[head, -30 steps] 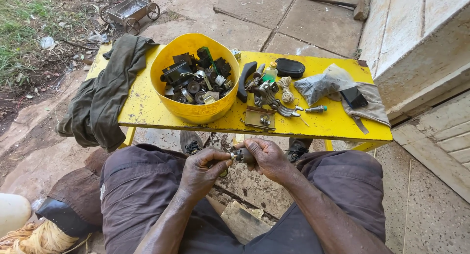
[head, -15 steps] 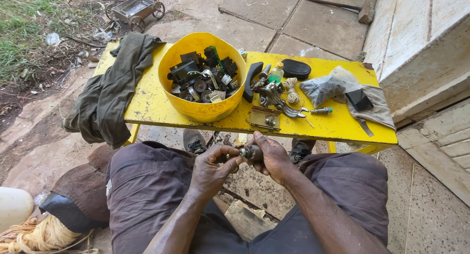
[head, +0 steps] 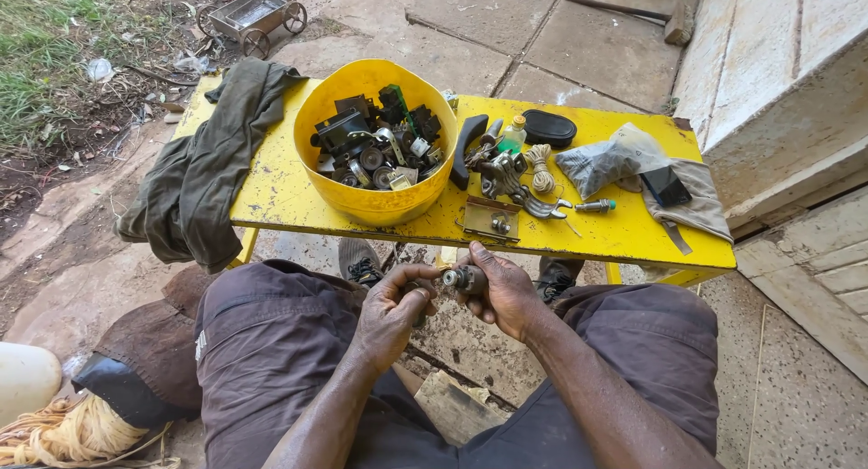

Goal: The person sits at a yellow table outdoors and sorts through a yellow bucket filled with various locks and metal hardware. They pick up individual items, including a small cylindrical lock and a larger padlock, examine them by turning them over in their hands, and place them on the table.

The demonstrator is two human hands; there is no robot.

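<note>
A seated person holds a small metal cylinder (head: 464, 277) between both hands, over the lap and just in front of the near edge of a yellow table (head: 280, 193). The cylinder's long axis runs roughly left to right. The right hand (head: 503, 293) wraps around it from the right, closed on it. The left hand (head: 391, 314) comes in from the left with fingertips pinched at its end, possibly on a smaller part too tiny to make out. Both forearms angle inward.

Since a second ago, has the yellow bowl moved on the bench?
No. The yellow bowl sits at the same spot on the yellow bench, beside the green cloth; only the head camera shifted.
</note>
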